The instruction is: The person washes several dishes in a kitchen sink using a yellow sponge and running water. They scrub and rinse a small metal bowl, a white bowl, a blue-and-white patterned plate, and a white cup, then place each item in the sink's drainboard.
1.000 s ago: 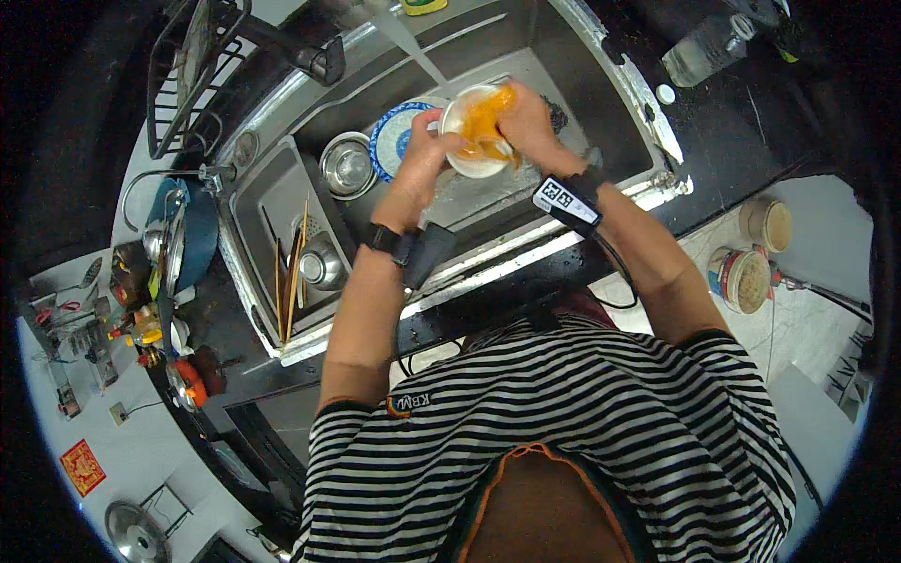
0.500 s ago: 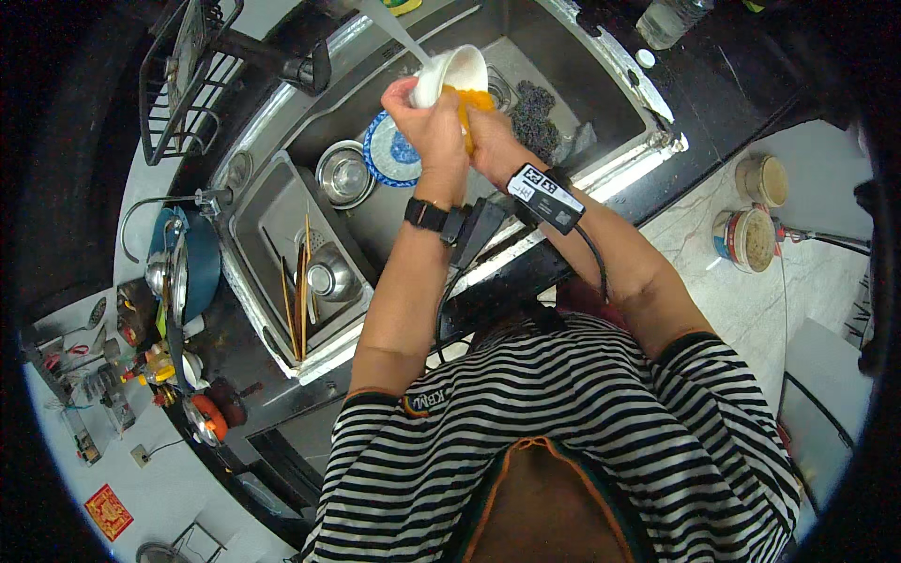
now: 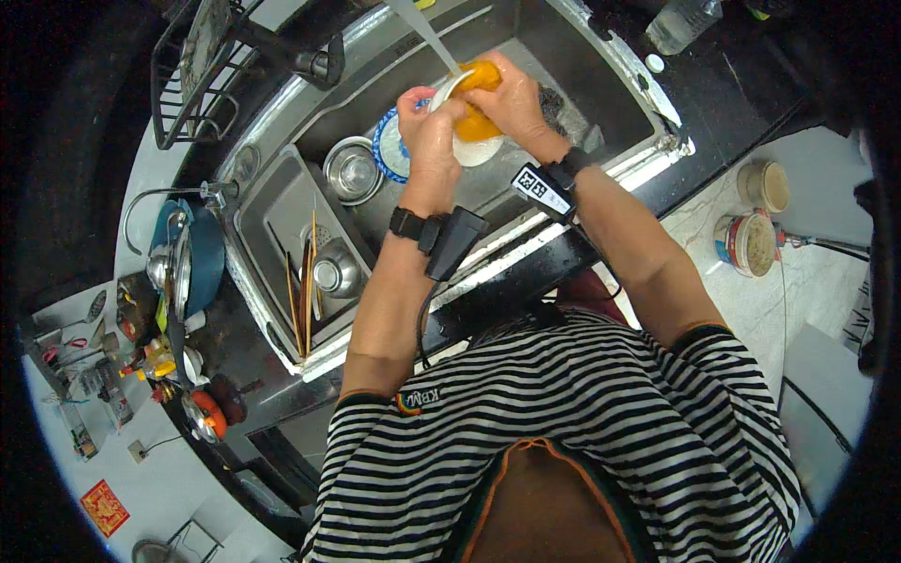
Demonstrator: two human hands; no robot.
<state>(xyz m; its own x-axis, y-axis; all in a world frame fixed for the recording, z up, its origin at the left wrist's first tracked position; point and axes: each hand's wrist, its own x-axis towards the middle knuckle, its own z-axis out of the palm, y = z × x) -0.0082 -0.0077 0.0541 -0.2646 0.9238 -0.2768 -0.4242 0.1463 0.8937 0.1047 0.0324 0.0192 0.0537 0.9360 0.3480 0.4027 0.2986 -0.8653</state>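
Over the large sink basin, my left hand [image 3: 432,141] grips a white bowl [image 3: 445,91], tilted so that its rim shows. My right hand [image 3: 514,105] is closed on an orange cloth [image 3: 477,126], pressed against the bowl; part of the cloth bulges above the fingers. The tap spout [image 3: 422,36] reaches down from above to the bowl. Below my hands, a round white surface [image 3: 479,153] shows; whether it is a separate dish cannot be told. A blue-rimmed plate [image 3: 389,158] lies in the basin beside my left hand, partly covered by it.
A steel bowl [image 3: 354,171] sits left of the plate. The smaller basin holds chopsticks [image 3: 308,281] and another steel bowl [image 3: 336,269]. Behind my right hand lies a dark scouring mesh [image 3: 552,105]. A black wire rack [image 3: 192,94] stands far left; a clear bottle [image 3: 683,26] is far right.
The bowl has tipped over, its opening turned toward the right. My right hand has moved up and right with the orange cloth, which now shows more. My left hand has shifted slightly down.
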